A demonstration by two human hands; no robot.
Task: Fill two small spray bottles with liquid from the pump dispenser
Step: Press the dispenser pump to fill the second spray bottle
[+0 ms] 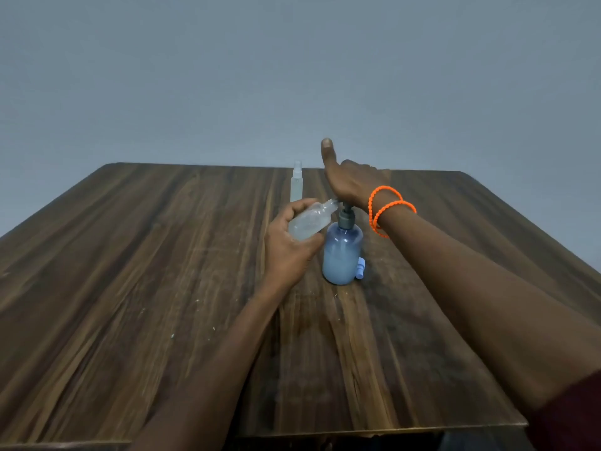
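A blue pump dispenser [342, 255] stands mid-table, about half full of pale liquid. My right hand [349, 182] lies flat on its dark pump head, palm down, thumb raised. My left hand [286, 245] grips a small clear spray bottle [310, 221] with no cap, tilted so its open neck meets the pump spout. A second small spray bottle [297, 182], capped and upright, stands behind them near the far edge. A small blue spray cap [360, 270] lies on the table against the dispenser's right side.
The dark wooden table [146, 288] ends at a far edge in front of a plain grey wall. Orange bead bracelets [387, 209] circle my right wrist.
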